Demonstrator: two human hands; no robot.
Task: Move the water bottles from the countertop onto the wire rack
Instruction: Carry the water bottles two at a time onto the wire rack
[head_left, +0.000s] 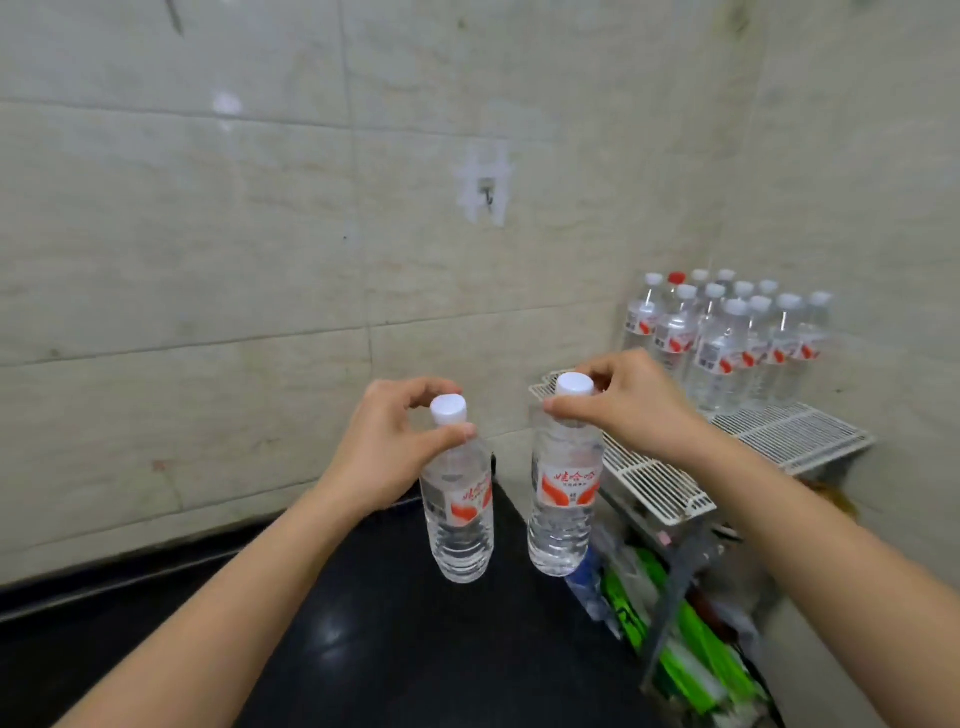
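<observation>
I hold two clear water bottles with white caps and red-and-white labels, both upright and lifted above the black countertop (395, 639). My left hand (389, 441) grips the left bottle (460, 519) at its neck. My right hand (628, 405) pinches the neck of the right bottle (563, 509), which hangs by the near left corner of the white wire rack (779, 431). Several more bottles (727, 338) stand grouped at the rack's far end, against the corner of the wall.
A tiled wall runs behind the counter, with a small hook (487, 192) stuck to it. Under the rack, green and white packaged items (670, 623) fill a lower shelf. The rack's near half is bare wire.
</observation>
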